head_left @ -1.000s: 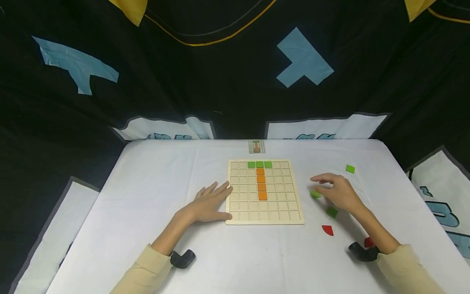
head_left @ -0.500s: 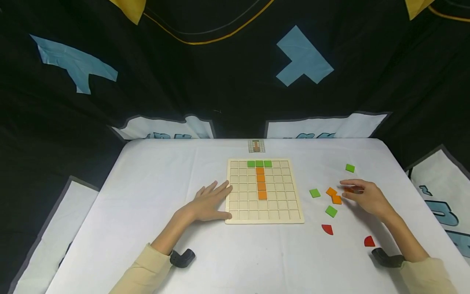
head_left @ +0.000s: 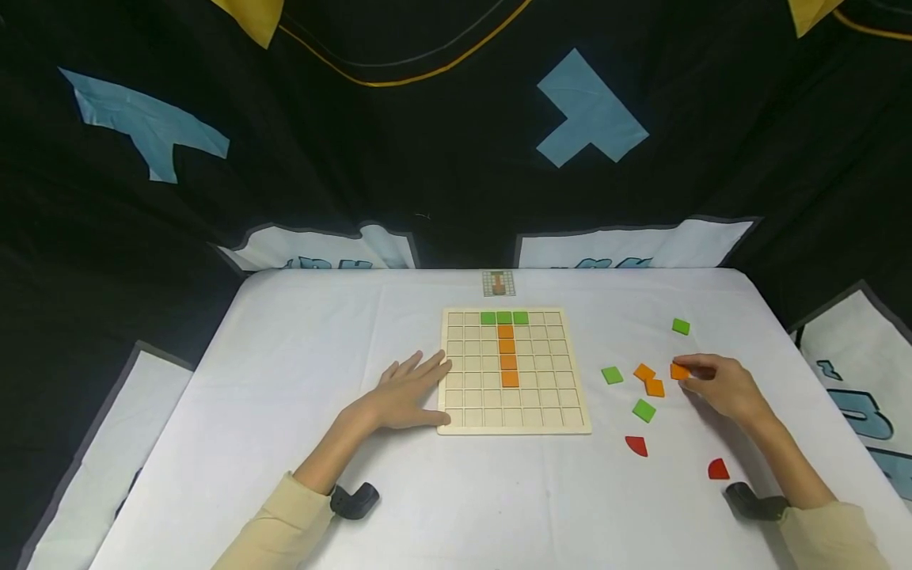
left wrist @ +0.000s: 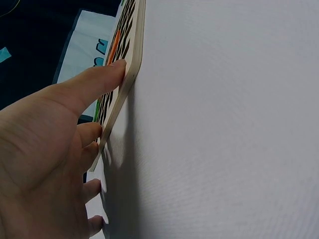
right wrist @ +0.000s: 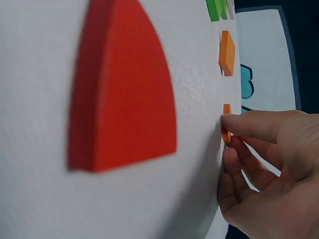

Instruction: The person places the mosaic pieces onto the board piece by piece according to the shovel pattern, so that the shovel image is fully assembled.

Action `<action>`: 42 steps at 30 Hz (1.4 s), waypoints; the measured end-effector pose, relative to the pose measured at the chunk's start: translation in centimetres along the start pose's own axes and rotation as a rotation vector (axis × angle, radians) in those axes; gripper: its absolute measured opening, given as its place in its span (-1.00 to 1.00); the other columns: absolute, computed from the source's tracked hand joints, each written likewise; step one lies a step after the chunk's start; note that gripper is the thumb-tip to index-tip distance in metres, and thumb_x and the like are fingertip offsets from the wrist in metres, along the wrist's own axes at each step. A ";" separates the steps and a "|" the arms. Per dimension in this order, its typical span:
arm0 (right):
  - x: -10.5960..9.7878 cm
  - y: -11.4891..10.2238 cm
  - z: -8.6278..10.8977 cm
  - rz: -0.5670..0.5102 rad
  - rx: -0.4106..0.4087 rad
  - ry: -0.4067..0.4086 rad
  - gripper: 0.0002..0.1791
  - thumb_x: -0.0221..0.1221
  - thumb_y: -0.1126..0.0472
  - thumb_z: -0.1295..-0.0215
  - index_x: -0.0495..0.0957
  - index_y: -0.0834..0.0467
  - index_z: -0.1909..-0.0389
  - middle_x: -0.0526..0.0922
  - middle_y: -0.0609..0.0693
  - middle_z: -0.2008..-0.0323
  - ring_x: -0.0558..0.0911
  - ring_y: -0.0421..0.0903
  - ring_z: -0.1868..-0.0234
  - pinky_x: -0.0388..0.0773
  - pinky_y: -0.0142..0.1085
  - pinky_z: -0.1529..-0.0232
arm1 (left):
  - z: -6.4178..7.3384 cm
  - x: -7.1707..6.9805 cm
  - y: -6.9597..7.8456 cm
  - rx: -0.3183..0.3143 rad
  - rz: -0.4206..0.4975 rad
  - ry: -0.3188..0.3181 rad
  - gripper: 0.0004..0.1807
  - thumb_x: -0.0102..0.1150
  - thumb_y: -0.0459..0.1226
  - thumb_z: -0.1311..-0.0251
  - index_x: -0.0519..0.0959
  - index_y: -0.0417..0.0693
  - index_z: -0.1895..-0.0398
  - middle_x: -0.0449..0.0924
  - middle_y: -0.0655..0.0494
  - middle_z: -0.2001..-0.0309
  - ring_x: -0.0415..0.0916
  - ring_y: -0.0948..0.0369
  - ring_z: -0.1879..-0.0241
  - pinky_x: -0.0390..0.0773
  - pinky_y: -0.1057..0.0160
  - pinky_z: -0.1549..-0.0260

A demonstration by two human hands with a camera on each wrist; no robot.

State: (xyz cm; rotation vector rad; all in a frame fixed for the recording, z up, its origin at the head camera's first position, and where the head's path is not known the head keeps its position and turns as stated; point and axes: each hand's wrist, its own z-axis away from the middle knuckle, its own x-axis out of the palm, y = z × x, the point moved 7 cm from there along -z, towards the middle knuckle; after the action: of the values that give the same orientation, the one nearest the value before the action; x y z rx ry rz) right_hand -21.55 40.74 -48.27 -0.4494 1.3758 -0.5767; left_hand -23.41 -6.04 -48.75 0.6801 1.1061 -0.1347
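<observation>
My left hand rests with spread, straight fingers on the left edge of a wooden grid board; the left wrist view shows its thumb on the board's rim. A row of green tiles lies at the board's top, above a column of orange tiles. To the right of the board, my right hand pinches an orange square tile between thumb and fingertips. In the right wrist view this tile is partly hidden by the thumb.
Two loose orange tiles touch left of my right hand. Around them lie a near green tile, a left one and a far one. Red quarter-round pieces lie nearer me. A pattern card sits behind the board.
My right hand has moved right from over the near tiles to the rightmost orange tile, which it now pinches. The left hand has stayed in place.
</observation>
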 end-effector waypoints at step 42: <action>3.9 -11.8 -0.8 -0.046 -0.254 -0.006 -0.67 0.29 0.36 -0.18 0.69 0.32 0.01 0.69 0.19 0.03 0.67 0.07 0.13 0.65 -0.17 0.15 | 0.0 0.0 0.0 0.000 -0.005 0.003 -0.01 0.22 0.19 -0.21 0.07 0.02 -0.60 -0.13 0.07 -0.60 -0.31 -0.14 -0.54 -0.25 -0.29 -0.39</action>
State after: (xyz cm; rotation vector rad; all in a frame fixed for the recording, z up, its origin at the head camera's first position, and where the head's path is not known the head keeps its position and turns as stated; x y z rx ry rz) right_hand -23.33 29.10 -44.19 -0.6877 1.4424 -0.4385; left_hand -23.39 -6.04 -48.78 0.6782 1.1106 -0.1381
